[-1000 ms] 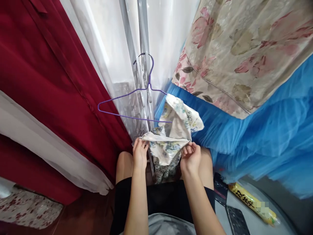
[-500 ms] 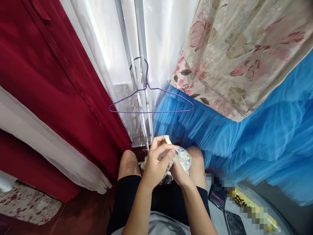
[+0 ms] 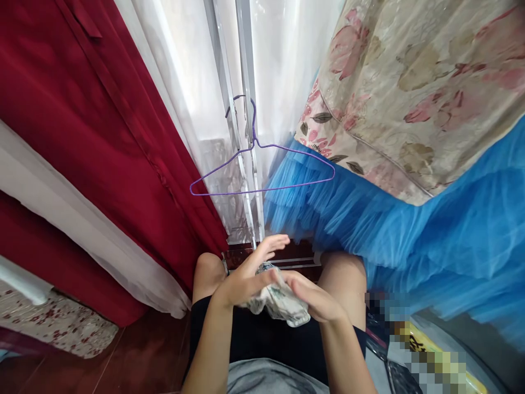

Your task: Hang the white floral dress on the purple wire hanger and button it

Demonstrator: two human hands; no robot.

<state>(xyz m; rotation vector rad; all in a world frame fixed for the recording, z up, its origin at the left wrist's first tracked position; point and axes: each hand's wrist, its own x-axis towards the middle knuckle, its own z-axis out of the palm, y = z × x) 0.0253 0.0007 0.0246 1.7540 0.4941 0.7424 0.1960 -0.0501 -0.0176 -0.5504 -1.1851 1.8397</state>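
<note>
Between my hands, just above my lap, is a crumpled, thin white cloth [image 3: 285, 307] with a small dark and green print; its exact kind cannot be made out. My left hand [image 3: 248, 276] is open, with its fingers stretched forward and apart and its thumb lying over the top edge of the cloth. From the right, my right hand [image 3: 318, 298] reaches in with its fingers together, their tips closed at the upper edge of the cloth; its thumb is hidden. Ahead of both hands, a purple wire hanger [image 3: 262, 191] hangs on a white metal stand [image 3: 246, 60].
Red fabric [image 3: 110, 142] and white fabric hang at the left. A floral cloth [image 3: 394, 120] and blue tulle [image 3: 353, 224] hang at the right. Beside my right leg lie dark phone-like objects [image 3: 397, 377] and a yellow packet [image 3: 445, 358] on a grey surface. Reddish tiles cover the floor.
My left hand has uncurled from the cloth and stretched its fingers out. My right hand has moved right, and the cloth sits lower and more bunched. The view has shifted slightly.
</note>
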